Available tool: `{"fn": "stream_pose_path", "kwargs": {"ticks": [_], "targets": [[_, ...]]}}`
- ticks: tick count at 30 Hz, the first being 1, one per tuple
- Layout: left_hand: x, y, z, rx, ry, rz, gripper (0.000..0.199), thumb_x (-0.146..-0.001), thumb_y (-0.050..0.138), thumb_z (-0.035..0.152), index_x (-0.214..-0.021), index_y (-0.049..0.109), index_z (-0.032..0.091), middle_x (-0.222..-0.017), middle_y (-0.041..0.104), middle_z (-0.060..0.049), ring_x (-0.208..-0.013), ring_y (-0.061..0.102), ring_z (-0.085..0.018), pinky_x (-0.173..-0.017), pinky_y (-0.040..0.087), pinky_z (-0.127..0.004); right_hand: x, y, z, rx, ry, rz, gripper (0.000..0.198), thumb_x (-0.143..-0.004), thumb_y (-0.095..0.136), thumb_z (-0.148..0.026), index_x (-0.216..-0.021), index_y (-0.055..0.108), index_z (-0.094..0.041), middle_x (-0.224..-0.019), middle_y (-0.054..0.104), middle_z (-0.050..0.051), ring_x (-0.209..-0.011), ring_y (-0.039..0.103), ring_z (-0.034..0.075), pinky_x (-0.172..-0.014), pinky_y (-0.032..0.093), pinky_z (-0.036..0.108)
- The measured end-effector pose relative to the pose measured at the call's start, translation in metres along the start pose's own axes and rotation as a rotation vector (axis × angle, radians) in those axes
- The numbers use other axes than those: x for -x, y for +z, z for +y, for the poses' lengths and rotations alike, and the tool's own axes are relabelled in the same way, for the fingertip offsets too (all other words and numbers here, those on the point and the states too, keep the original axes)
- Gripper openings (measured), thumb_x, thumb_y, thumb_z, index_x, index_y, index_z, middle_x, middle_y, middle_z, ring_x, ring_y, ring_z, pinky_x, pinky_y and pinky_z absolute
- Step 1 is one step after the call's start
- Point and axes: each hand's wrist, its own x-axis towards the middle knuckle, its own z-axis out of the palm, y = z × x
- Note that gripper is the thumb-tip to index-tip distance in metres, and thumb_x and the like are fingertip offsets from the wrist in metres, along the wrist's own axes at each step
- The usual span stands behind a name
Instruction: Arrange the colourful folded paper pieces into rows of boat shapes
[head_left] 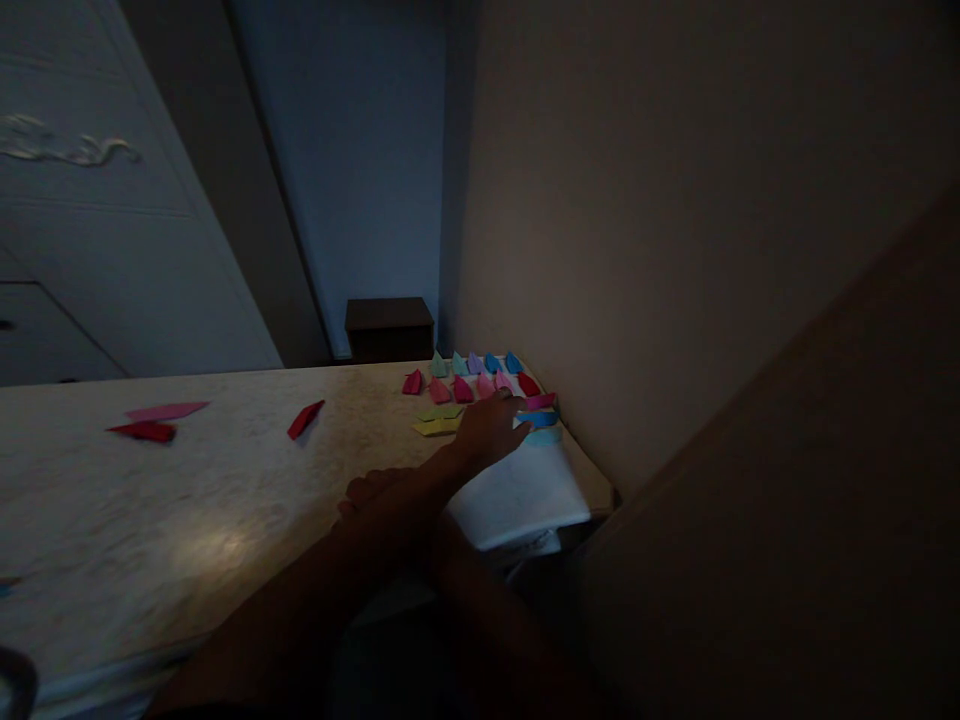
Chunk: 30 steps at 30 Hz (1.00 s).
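Note:
My left hand point(491, 430) reaches to the right end of the table, its thumb and fingers closed around the near end of a blue folded paper boat point(541, 418). Just behind is a magenta paper boat point(540, 401), and a pale teal paper piece point(544, 436) lies in front. My right hand point(375, 486) rests on the tabletop under my crossed left forearm. Its fingers look apart and loosely bent, partly hidden. Yellow point(435, 428) and green point(441, 412) folded papers lie beside my left hand. Beyond, two rows hold several pink, red point(528, 384), blue point(513, 362) and mint point(439, 364) paper boats.
A white slab-like object point(525, 495) sits at the table's right corner against the wall point(675, 250). Farther left on the marbled table point(225, 480) lie red point(306, 420) and pink point(166, 411) folded papers. A dark box-like stand point(390, 325) is behind. The light is dim.

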Motion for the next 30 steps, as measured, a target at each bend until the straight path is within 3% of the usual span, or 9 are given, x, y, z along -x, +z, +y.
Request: {"fn": "stream_pose_path", "kwargs": {"ticks": [7, 11, 14, 17, 21, 24, 27, 30], "targets": [[0.063, -0.044, -0.038, 0.055, -0.052, 0.165, 0.015, -0.085, 0.053, 0.022, -0.092, 0.066, 0.018, -0.089, 0.067, -0.005, -0.079, 0.062, -0.017, -0.073, 0.048, -0.027, 0.001, 0.005, -0.001, -0.050, 0.062, 0.038, 0.023, -0.094, 0.044, -0.028, -0.112, 0.054, -0.017, -0.108, 0.063, 0.008, -0.095, 0.057, 0.020, -0.094, 0.044, 0.037], [0.107, -0.065, -0.055, 0.111, -0.056, 0.258, 0.017, -0.085, 0.050, 0.023, -0.088, 0.065, 0.019, -0.089, 0.066, -0.003, -0.062, 0.056, -0.011, -0.063, 0.045, -0.024, -0.003, -0.001, -0.004, -0.016, 0.193, 0.025, 0.043, -0.090, 0.047, -0.026, -0.130, 0.046, -0.009, -0.113, 0.064, 0.018, -0.092, 0.063, 0.027, -0.081, 0.050, 0.040], [0.144, -0.077, -0.073, 0.199, -0.148, 0.310, 0.020, -0.085, 0.050, 0.030, -0.083, 0.065, 0.018, -0.081, 0.065, -0.003, -0.060, 0.055, -0.011, -0.059, 0.044, -0.023, -0.004, -0.013, -0.008, 0.010, 0.209, -0.054, 0.032, -0.092, 0.045, -0.029, -0.115, 0.060, -0.012, -0.096, 0.070, 0.015, -0.081, 0.067, 0.026, -0.068, 0.050, 0.035], [0.184, -0.087, -0.094, 0.280, -0.353, 0.341, 0.026, -0.082, 0.054, 0.040, -0.084, 0.067, 0.018, -0.078, 0.067, -0.003, -0.063, 0.058, -0.014, -0.059, 0.046, -0.024, -0.002, -0.021, -0.011, 0.024, 0.163, -0.042, 0.029, -0.094, 0.043, -0.034, -0.095, 0.066, -0.017, -0.091, 0.071, 0.010, -0.084, 0.067, 0.021, -0.070, 0.046, 0.029], [0.238, -0.102, -0.114, 0.314, -0.582, 0.319, 0.037, -0.077, 0.057, 0.053, -0.085, 0.069, 0.018, -0.080, 0.072, -0.003, -0.064, 0.062, -0.016, -0.059, 0.048, -0.025, 0.000, -0.020, -0.011, 0.028, 0.164, 0.006, 0.027, -0.094, 0.046, -0.036, -0.086, 0.065, -0.018, -0.085, 0.070, 0.004, -0.080, 0.064, 0.016, -0.070, 0.040, 0.025], [0.269, -0.112, -0.122, 0.325, -0.646, 0.346, 0.042, -0.072, 0.059, 0.059, -0.084, 0.070, 0.020, -0.080, 0.073, -0.003, -0.066, 0.064, -0.018, -0.061, 0.050, -0.026, 0.001, -0.018, -0.009, 0.009, 0.206, 0.029, 0.028, -0.095, 0.046, -0.035, -0.081, 0.063, -0.018, -0.080, 0.067, 0.002, -0.075, 0.060, 0.013, -0.067, 0.037, 0.024], [0.288, -0.117, -0.127, 0.351, -0.656, 0.399, 0.045, -0.071, 0.060, 0.063, -0.084, 0.071, 0.021, -0.081, 0.074, -0.003, -0.070, 0.066, -0.020, -0.064, 0.051, -0.027, 0.005, -0.022, -0.002, 0.021, 0.333, 0.084, 0.029, -0.096, 0.045, -0.033, -0.079, 0.062, -0.018, -0.079, 0.064, 0.002, -0.075, 0.058, 0.013, -0.068, 0.038, 0.023], [0.295, -0.116, -0.130, 0.392, -0.643, 0.423, 0.046, -0.072, 0.060, 0.063, -0.086, 0.070, 0.021, -0.085, 0.074, -0.004, -0.075, 0.067, -0.021, -0.068, 0.052, -0.028, 0.018, -0.031, 0.011, 0.077, 0.435, 0.153, 0.023, -0.096, 0.044, -0.030, -0.089, 0.062, -0.019, -0.094, 0.064, 0.005, -0.086, 0.059, 0.015, -0.075, 0.041, 0.023]]}}
